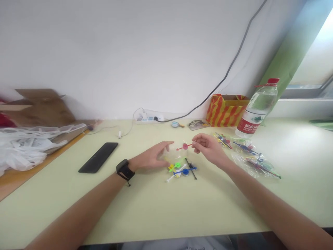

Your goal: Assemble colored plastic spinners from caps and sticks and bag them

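Between thumb and fingertips, my right hand (209, 149) pinches one end of a red plastic arrow spinner (185, 146) with a round hub, raised over the table. My left hand (152, 156), wearing a black watch (125, 169), has its fingers apart beside something clear like a thin plastic bag (173, 152); whether it touches that I cannot tell. Below both hands lies a loose group of spinners: a green one (177, 165), a blue one (185, 171), a white one (171, 178) and a black one (191, 169). Some yellow pieces are partly covered there.
Clear bags of coloured spinners (256, 161) lie to the right, near a large water bottle (256, 111) and a striped bag (225, 111). A black phone-like slab (99, 158) is at left. Behind are a power strip (148, 118) and cables; white plastic bags (28, 147) sit far left.
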The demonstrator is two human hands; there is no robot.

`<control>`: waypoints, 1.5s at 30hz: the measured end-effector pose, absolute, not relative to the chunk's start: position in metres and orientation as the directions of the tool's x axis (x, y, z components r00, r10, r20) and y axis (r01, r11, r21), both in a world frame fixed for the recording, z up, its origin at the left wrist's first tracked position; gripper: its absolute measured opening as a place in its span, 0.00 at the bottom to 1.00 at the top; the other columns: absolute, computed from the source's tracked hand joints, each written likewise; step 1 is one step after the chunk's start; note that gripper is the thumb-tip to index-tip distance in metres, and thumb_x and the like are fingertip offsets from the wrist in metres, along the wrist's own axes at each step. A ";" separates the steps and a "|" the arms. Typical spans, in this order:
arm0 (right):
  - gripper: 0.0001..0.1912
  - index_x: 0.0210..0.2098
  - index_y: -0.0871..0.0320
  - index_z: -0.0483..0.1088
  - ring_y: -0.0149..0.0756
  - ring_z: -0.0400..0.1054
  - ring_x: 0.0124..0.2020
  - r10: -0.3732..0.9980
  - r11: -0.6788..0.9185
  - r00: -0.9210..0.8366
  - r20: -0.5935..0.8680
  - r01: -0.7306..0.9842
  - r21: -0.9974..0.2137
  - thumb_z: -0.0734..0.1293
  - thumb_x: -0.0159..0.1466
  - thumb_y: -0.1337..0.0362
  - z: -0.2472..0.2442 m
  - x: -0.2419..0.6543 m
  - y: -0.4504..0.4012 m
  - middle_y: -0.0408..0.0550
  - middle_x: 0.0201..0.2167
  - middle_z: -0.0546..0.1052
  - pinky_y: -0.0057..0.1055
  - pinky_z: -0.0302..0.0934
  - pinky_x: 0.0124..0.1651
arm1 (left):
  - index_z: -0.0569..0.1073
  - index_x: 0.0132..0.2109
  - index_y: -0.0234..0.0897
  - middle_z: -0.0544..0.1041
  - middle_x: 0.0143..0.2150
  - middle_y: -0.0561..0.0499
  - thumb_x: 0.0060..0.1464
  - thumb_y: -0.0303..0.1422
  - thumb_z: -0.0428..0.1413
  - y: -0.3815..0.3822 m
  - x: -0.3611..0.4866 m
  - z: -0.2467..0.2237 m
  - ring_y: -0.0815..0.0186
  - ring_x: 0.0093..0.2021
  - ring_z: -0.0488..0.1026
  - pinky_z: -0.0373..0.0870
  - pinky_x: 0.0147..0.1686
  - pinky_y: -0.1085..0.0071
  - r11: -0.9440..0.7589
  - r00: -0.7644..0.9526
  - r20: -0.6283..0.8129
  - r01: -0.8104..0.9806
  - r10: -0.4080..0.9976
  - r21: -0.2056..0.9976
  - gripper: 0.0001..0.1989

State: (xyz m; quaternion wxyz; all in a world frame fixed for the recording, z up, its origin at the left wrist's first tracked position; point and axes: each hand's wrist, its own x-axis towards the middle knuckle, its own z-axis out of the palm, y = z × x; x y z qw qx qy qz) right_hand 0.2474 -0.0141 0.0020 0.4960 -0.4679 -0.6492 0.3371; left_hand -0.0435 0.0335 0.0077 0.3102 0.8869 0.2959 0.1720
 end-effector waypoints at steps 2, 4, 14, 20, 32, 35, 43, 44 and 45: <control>0.10 0.40 0.57 0.70 0.37 0.76 0.31 0.938 0.348 -0.097 0.334 0.267 -0.899 0.68 0.67 0.56 -0.003 0.242 -0.014 0.49 0.32 0.79 0.35 0.72 0.35 | 0.59 0.73 0.47 0.70 0.59 0.43 0.56 0.47 0.65 0.034 -0.042 0.008 0.53 0.54 0.70 0.68 0.53 0.59 -0.616 0.765 0.142 0.377 0.628 0.692 0.42; 0.09 0.41 0.56 0.69 0.37 0.74 0.30 0.913 0.404 -0.093 0.397 0.338 -0.850 0.67 0.68 0.57 -0.006 0.239 -0.014 0.47 0.32 0.77 0.35 0.71 0.35 | 0.60 0.72 0.47 0.72 0.58 0.44 0.55 0.46 0.65 0.034 -0.042 0.008 0.53 0.53 0.70 0.68 0.53 0.59 -0.598 0.774 0.144 0.342 0.617 0.725 0.42; 0.11 0.53 0.53 0.66 0.36 0.68 0.30 0.792 0.561 -0.219 0.571 0.631 -0.536 0.59 0.72 0.63 -0.010 0.237 -0.020 0.43 0.31 0.73 0.34 0.63 0.37 | 0.59 0.72 0.51 0.72 0.59 0.47 0.58 0.41 0.63 0.032 -0.041 0.019 0.54 0.55 0.70 0.67 0.55 0.59 -0.481 0.798 -0.002 0.365 0.602 0.797 0.38; 0.19 0.63 0.54 0.58 0.39 0.72 0.37 0.781 0.555 -0.168 0.601 0.628 -0.545 0.59 0.73 0.61 -0.004 0.238 -0.024 0.50 0.43 0.76 0.37 0.66 0.43 | 0.61 0.72 0.49 0.73 0.58 0.47 0.57 0.33 0.60 0.031 -0.041 0.027 0.54 0.57 0.69 0.64 0.58 0.58 -0.344 0.828 -0.046 0.283 0.560 0.895 0.37; 0.11 0.50 0.54 0.72 0.47 0.70 0.52 0.648 0.762 -0.584 0.489 0.501 -0.411 0.65 0.69 0.65 -0.007 0.217 -0.039 0.54 0.48 0.79 0.44 0.64 0.57 | 0.75 0.61 0.40 0.77 0.53 0.38 0.61 0.63 0.45 0.045 -0.043 0.030 0.55 0.42 0.74 0.67 0.37 0.62 0.277 0.642 -0.180 -0.053 0.746 0.959 0.38; 0.12 0.51 0.55 0.73 0.45 0.71 0.50 0.620 0.781 -0.670 0.408 0.474 -0.408 0.64 0.70 0.68 -0.007 0.207 -0.046 0.53 0.45 0.79 0.44 0.63 0.57 | 0.78 0.55 0.37 0.79 0.49 0.37 0.60 0.61 0.49 0.047 -0.041 0.026 0.59 0.35 0.73 0.66 0.34 0.64 0.365 0.589 -0.262 -0.060 0.764 0.929 0.34; 0.07 0.40 0.56 0.74 0.39 0.72 0.41 0.755 0.628 -0.592 0.281 0.531 -0.569 0.65 0.68 0.71 -0.012 0.217 -0.038 0.48 0.38 0.79 0.36 0.66 0.47 | 0.80 0.44 0.36 0.77 0.41 0.46 0.57 0.37 0.66 0.055 -0.041 0.015 0.67 0.37 0.71 0.67 0.36 0.70 0.299 0.572 -0.192 -0.098 0.798 0.949 0.11; 0.06 0.39 0.56 0.74 0.39 0.72 0.40 0.772 0.605 -0.573 0.274 0.534 -0.590 0.64 0.68 0.70 -0.012 0.219 -0.037 0.48 0.38 0.79 0.36 0.66 0.47 | 0.80 0.43 0.36 0.77 0.41 0.47 0.56 0.36 0.67 0.055 -0.042 0.014 0.68 0.36 0.71 0.67 0.36 0.71 0.273 0.579 -0.176 -0.085 0.796 0.958 0.10; 0.06 0.39 0.56 0.73 0.38 0.72 0.39 0.788 0.583 -0.553 0.270 0.533 -0.613 0.64 0.68 0.69 -0.012 0.220 -0.035 0.47 0.38 0.79 0.36 0.66 0.46 | 0.80 0.43 0.35 0.77 0.42 0.47 0.56 0.36 0.67 0.056 -0.042 0.013 0.68 0.36 0.71 0.67 0.37 0.71 0.245 0.585 -0.162 -0.066 0.795 0.967 0.10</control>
